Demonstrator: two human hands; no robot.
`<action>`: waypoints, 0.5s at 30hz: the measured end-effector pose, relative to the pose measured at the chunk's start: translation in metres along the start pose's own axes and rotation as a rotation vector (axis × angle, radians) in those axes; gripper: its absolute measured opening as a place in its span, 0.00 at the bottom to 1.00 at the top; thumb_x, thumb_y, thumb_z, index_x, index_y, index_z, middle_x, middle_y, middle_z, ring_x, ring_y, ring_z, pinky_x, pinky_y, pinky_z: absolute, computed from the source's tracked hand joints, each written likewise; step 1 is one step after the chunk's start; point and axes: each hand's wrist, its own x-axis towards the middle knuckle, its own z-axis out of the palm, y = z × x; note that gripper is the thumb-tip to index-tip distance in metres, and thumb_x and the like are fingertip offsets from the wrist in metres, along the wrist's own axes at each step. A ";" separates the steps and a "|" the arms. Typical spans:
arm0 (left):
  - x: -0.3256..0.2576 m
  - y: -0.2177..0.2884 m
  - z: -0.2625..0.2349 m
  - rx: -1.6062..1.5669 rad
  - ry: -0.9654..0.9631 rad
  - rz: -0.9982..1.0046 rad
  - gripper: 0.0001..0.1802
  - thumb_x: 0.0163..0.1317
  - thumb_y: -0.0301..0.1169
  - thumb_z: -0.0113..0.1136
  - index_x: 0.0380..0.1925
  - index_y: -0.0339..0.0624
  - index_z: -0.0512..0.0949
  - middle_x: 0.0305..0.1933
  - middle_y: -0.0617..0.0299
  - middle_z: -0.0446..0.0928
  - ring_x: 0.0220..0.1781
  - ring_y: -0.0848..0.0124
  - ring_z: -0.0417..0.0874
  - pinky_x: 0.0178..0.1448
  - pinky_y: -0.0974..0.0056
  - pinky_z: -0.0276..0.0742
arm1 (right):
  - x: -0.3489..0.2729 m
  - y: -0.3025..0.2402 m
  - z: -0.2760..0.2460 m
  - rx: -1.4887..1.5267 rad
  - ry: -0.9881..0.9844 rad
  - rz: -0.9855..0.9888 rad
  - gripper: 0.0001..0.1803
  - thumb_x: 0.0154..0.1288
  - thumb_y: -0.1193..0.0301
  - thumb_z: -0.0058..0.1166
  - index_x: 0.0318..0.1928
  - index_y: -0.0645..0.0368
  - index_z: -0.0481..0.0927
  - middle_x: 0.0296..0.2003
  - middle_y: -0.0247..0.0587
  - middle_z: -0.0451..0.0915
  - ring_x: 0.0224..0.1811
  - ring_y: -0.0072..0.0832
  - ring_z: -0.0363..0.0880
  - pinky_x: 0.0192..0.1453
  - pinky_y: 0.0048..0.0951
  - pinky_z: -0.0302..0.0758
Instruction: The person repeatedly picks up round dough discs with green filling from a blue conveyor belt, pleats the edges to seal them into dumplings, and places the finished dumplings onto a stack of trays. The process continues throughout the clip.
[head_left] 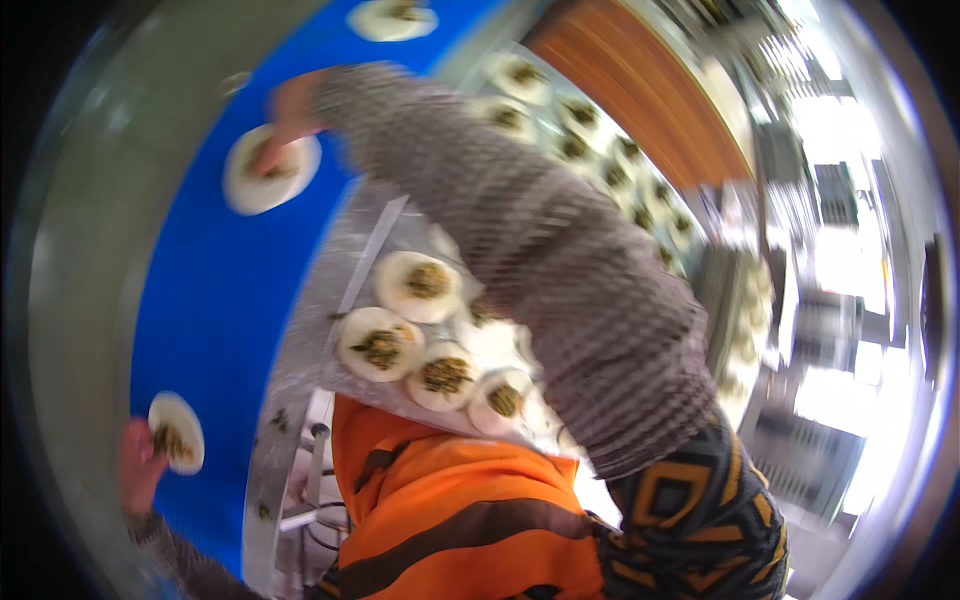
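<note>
On the blue belt, at the lower left, lies a pale dough round [176, 430] with chopped green-brown filling. My left hand [140, 468] closes on its outer edge, thumb on top beside the filling. Farther up the belt, my right hand [285, 128] reaches down onto another filled dough round [258, 188]. Its blurred fingers are bunched over the filling; anything pinched in them is hidden. My right arm, in a grey knitted sleeve [520, 220], crosses the middle of the view. A third filled round [392, 20] lies at the belt's far end.
The blue belt [190, 330] curves along a grey metal edge [75, 250]. Several filled rounds [380, 343] sit on a tray against my orange apron [470, 520]. Beyond my arm, more rounds [520, 72] lie by a brown wooden board [645, 75]. Blurred grey crates [800, 460] stand right.
</note>
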 end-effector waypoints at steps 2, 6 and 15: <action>-0.003 -0.012 -0.023 0.155 -0.079 -0.032 0.30 0.54 0.27 0.63 0.57 0.38 0.65 0.54 0.55 0.70 0.58 0.64 0.72 0.62 0.58 0.70 | 0.012 -0.032 0.029 0.045 0.099 -0.023 0.23 0.54 0.47 0.63 0.45 0.46 0.86 0.43 0.35 0.83 0.45 0.29 0.81 0.49 0.40 0.76; -0.004 -0.015 -0.052 0.386 -0.214 -0.220 0.30 0.60 0.34 0.60 0.61 0.37 0.64 0.54 0.54 0.71 0.53 0.65 0.71 0.54 0.60 0.69 | -0.007 -0.123 0.094 -0.019 0.572 -0.120 0.12 0.39 0.67 0.62 0.30 0.52 0.85 0.26 0.45 0.82 0.27 0.38 0.81 0.27 0.44 0.72; -0.038 0.045 0.006 0.226 -0.175 -0.327 0.24 0.63 0.45 0.58 0.54 0.43 0.72 0.38 0.62 0.75 0.32 0.73 0.71 0.31 0.65 0.64 | -0.307 -0.113 0.233 0.791 1.421 -0.243 0.33 0.46 0.68 0.68 0.56 0.58 0.73 0.42 0.49 0.79 0.44 0.44 0.80 0.50 0.39 0.78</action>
